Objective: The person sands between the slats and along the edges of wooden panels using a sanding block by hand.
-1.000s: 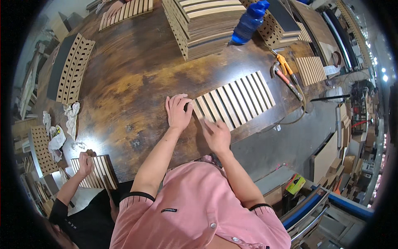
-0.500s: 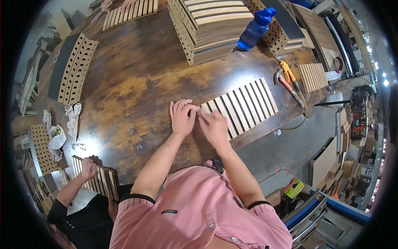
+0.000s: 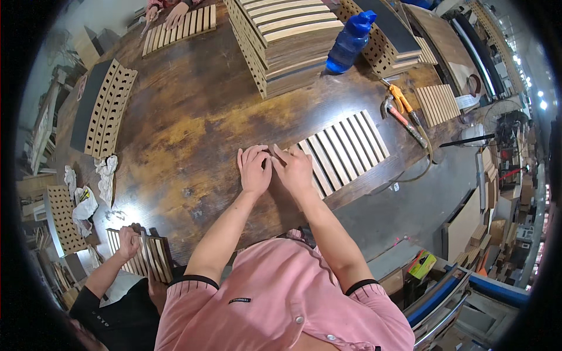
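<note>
A slatted wood panel (image 3: 345, 151) with pale slats and dark grooves lies on the brown table in front of me, to the right. My right hand (image 3: 294, 171) is at its left end, covering part of that edge, with fingers bent and pointing left. Close beside it, over the tabletop, is my left hand (image 3: 256, 172), its fingers curled toward the right hand. The fingertips of both hands nearly meet. Whatever may be pinched between them is too small or hidden to make out.
A tall stack of slatted panels (image 3: 293, 58) and a blue bottle (image 3: 350, 44) stand at the back. A hammer (image 3: 405, 121) and an orange-handled air gun (image 3: 403, 100) lie right. Perforated panels (image 3: 108, 111) rest left. Co-workers handle panels at lower left (image 3: 137, 254) and far left (image 3: 181, 29).
My right hand has drawn left, off the panel's slats and closer to my left hand. My left hand's fingers have come closer together. The whole view has shifted slightly.
</note>
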A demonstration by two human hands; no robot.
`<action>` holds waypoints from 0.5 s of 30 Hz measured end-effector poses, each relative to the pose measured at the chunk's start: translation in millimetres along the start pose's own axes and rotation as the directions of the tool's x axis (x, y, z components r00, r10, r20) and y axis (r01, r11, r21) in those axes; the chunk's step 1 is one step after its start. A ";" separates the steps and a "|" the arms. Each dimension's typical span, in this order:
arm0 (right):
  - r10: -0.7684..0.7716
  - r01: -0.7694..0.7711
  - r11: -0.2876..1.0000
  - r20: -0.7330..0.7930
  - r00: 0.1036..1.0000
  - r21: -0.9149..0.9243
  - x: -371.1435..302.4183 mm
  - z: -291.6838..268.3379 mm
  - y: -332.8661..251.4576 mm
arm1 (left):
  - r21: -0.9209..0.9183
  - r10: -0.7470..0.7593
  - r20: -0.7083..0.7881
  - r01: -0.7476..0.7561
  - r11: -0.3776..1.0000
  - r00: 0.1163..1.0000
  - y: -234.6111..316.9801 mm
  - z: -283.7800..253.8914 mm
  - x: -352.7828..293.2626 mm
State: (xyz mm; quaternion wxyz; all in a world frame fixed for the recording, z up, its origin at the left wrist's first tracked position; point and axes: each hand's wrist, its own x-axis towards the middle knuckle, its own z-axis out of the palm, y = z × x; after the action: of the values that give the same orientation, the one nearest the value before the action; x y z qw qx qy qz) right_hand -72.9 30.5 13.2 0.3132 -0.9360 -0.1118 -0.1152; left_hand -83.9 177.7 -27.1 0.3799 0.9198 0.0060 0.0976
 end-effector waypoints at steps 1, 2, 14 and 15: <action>-0.007 0.007 1.000 0.016 1.000 -0.012 -4.5 -7.3 -1.2 | 0.004 -0.003 -0.003 0.003 1.000 1.000 1.3 -0.6 -1.2; 0.032 -0.031 0.999 0.062 0.998 -0.024 -17.5 -19.2 -4.5 | 0.002 0.000 -0.009 0.000 1.000 1.000 2.8 -1.0 -3.1; 0.234 -0.214 0.969 0.193 0.953 -0.121 -194.0 -131.1 4.6 | 0.035 0.091 0.082 -0.094 0.995 0.992 5.0 -17.9 -6.9; 0.358 -0.361 0.933 0.156 0.921 -0.010 -188.8 -134.0 4.5 | 0.064 0.273 0.192 -0.290 0.955 0.943 13.3 -26.7 -10.1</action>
State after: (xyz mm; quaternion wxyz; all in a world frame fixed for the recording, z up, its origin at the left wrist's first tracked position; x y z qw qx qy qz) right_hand -270.2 -80.9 60.9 0.3281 -0.9437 0.0367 0.0182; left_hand -99.6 186.0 -1.1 0.3186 0.9326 -0.1557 0.0665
